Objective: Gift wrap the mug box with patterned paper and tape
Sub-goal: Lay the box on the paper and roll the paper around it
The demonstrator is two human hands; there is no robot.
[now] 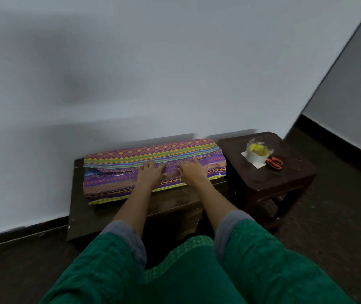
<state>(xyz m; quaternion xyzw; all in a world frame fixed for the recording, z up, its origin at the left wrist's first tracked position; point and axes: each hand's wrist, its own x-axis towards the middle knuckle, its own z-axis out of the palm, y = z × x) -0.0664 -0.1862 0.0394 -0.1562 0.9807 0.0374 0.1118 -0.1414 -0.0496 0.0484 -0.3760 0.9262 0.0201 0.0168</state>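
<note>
Both hands lie flat on the paper (pixel 153 170), fingers straight and slightly spread, pressing down and curled round nothing. Left hand (pixel 151 173) and right hand (pixel 191 173) sit side by side near the middle of the bundle, just apart from each other, fingertips pointing toward the wall (pixel 131 73).

That paper is folded over into a long, low, soft-edged mound, its far flap overlapping the near one along a seam that runs under the fingers. It is printed in bands of zigzags, diamonds and triangles in purple, orange, yellow, green and blue, with a yellow-green strip along the near edge. The box is hidden beneath; its outline cannot be made out.

The bundle rests on a low dark wooden table (pixel 80 207) pushed against the pale matte wall. Just beside it on the right stands a smaller dark wooden stool (pixel 284 176) with a glossy top. On the stool sit a roll of clear tape (pixel 256 153) with a yellow core, resting on a white sheet, and scissors (pixel 274 163) with orange handles touching that sheet's edge.

Quilted green sleeves (pixel 273 260) with grey cuffs cover the forearms.
</note>
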